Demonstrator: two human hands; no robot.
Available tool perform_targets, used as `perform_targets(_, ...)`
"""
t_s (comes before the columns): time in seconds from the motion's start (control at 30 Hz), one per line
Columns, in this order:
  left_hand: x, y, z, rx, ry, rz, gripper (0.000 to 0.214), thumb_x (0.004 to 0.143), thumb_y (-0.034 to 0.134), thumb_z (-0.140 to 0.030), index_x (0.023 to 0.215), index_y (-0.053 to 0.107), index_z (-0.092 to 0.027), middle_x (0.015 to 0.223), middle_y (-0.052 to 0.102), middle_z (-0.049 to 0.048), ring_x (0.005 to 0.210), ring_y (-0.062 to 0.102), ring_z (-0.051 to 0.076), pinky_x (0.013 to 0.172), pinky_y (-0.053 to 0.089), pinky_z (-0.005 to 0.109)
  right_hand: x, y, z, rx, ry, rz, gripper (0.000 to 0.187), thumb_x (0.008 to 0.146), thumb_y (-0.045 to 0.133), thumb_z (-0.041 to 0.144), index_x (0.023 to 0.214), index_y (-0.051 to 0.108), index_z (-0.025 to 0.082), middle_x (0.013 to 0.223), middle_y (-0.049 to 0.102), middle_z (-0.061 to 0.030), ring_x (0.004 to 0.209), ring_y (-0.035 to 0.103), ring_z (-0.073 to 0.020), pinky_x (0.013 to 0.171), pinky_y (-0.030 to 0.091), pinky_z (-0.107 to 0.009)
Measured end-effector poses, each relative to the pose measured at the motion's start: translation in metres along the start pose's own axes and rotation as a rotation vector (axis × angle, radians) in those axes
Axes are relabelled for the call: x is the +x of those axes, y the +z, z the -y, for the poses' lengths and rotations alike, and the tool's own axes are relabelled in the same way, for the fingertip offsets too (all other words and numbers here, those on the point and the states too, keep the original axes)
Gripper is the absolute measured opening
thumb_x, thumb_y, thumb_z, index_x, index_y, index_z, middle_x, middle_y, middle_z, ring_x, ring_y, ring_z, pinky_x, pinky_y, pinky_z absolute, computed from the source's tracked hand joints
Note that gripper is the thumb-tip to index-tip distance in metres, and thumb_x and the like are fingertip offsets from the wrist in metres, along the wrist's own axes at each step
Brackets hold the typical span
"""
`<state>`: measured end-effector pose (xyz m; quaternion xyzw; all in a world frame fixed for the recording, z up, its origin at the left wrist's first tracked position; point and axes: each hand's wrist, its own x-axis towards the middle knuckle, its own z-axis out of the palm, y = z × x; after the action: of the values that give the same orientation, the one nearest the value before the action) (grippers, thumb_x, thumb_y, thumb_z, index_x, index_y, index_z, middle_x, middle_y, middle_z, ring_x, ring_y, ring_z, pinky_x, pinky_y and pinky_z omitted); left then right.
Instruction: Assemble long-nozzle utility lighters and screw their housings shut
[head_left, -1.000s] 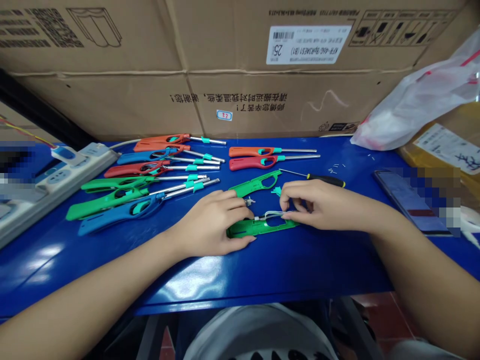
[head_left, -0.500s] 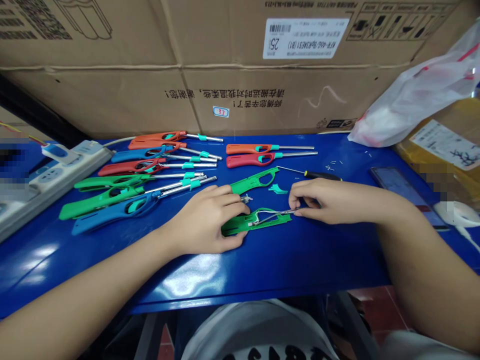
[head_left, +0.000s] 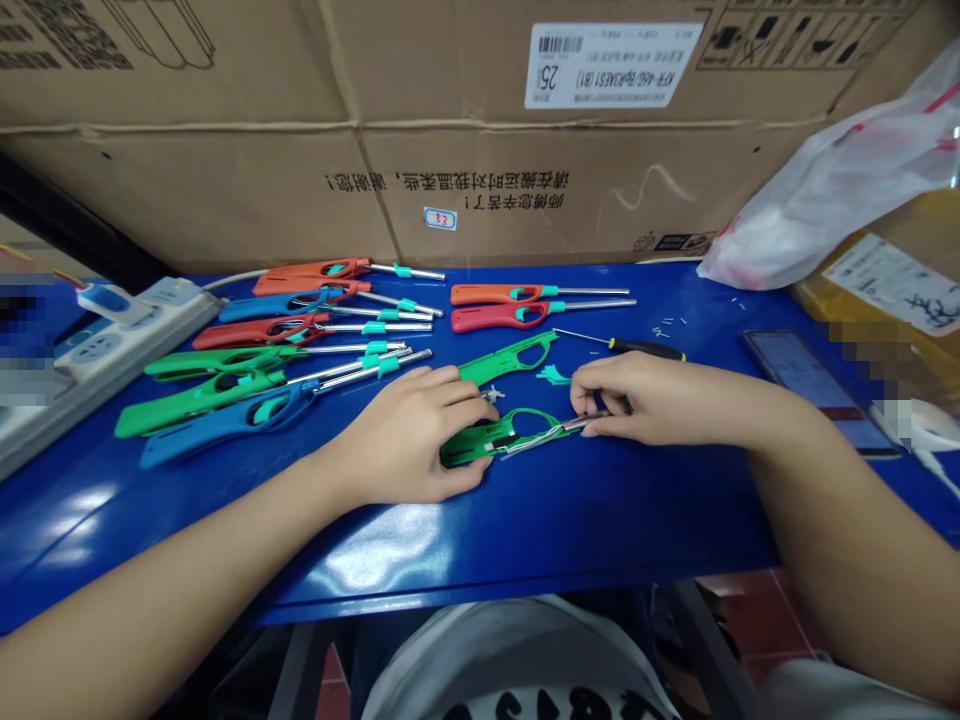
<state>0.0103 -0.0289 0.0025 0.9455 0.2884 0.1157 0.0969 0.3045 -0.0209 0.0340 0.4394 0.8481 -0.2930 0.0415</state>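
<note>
My left hand (head_left: 420, 435) grips the near green lighter half-shell (head_left: 534, 418) at its wide end, thumb on the near side. In my right hand (head_left: 619, 398), pinched fingers hold a metal lighter tube (head_left: 576, 423), with thin wires running from it across the half-shell. Just beyond lies the other green half-shell (head_left: 517, 357), partly behind my left fingers. A small metal-and-white part (head_left: 491, 396) sits between the two halves. Beside my right fingertips rests a loose teal trigger (head_left: 553, 375). Farther back is a screwdriver (head_left: 646, 350) with a black and yellow handle.
Several coloured lighters (head_left: 225, 425) lie at the left, and two more (head_left: 499, 316) at the back. Small screws (head_left: 664, 328) are scattered back right. A phone (head_left: 806, 385), a plastic bag (head_left: 817, 190) and a power strip (head_left: 97, 350) flank the blue table (head_left: 562, 540); a cardboard box (head_left: 262, 190) stands behind.
The tube and wires have shifted toward the near edge of the half-shell, uncovering its handle loop. My right hand has turned slightly; my left hand keeps its hold.
</note>
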Motion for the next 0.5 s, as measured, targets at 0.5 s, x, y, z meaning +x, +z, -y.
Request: perform_targets(0.5,-0.0008,0.004,0.0017,-0.086,0.084,-0.014,0.022,0.094,0.062,-0.031,0.112,0.07,-0.02,0.102,0.07,0.0052,0.091,0.065,0.022,0.085,0.049,0.035,0.0007,-0.0005,-0.0033,-0.01,-0.07,-0.078,0.011,0.09,0.06,0.026,0.088,0.069,0.022,0.075,0.068,0.0,0.062,0.057,-0.014,0.06,0.037,-0.026)
